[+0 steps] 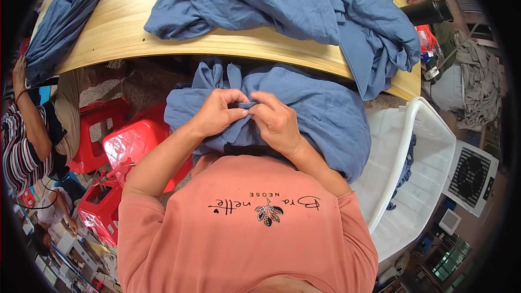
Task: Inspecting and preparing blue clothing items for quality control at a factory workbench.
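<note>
A blue cloth garment (320, 114) lies bunched across my lap, below the table's near edge. My left hand (220, 113) pinches a fold of it between thumb and forefinger. Close against it, my right hand (275, 120) grips the same fold, its fingertips meeting those of the left; its upper fingers are slightly blurred. Whatever small part lies between the fingertips is hidden. More blue garments (244, 2) are heaped on the table in front of me, and one with a button and collar-like edge (374, 32) hangs over the table's right end.
The wooden table (125, 27) curves across the front. Red plastic stools (135, 141) stand at my left, near a person in a striped top (27, 141) touching blue cloth. A white plastic bin (399, 184) with dark blue cloth is at my right. A black cylinder (429, 12) lies at the table's right end.
</note>
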`<state>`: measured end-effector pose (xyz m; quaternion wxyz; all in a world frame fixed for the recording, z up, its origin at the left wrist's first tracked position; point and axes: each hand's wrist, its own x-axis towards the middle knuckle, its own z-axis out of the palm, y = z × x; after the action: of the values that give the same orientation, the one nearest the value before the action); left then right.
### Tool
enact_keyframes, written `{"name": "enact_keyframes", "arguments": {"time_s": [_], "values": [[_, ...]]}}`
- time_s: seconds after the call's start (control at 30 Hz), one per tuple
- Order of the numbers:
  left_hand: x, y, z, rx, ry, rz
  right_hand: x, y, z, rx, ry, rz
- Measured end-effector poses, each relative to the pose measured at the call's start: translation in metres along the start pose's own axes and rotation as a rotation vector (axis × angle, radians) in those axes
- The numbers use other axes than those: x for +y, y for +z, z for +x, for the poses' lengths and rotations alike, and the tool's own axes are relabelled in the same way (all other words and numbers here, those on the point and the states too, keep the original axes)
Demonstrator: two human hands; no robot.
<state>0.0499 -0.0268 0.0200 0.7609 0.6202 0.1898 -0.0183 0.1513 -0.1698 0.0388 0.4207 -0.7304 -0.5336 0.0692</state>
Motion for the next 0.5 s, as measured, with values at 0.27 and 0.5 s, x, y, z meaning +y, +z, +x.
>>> {"name": "enact_keyframes", "arguments": {"time_s": [0.27,0.5], "values": [[-0.004,0.003,-0.003,0.073,0.066,0.204,0.004,-0.003,-0.002,-0.132,0.168,0.197],[-0.011,0.005,-0.004,0.179,0.143,0.227,0.006,0.002,0.0,-0.17,0.232,0.091]]}}
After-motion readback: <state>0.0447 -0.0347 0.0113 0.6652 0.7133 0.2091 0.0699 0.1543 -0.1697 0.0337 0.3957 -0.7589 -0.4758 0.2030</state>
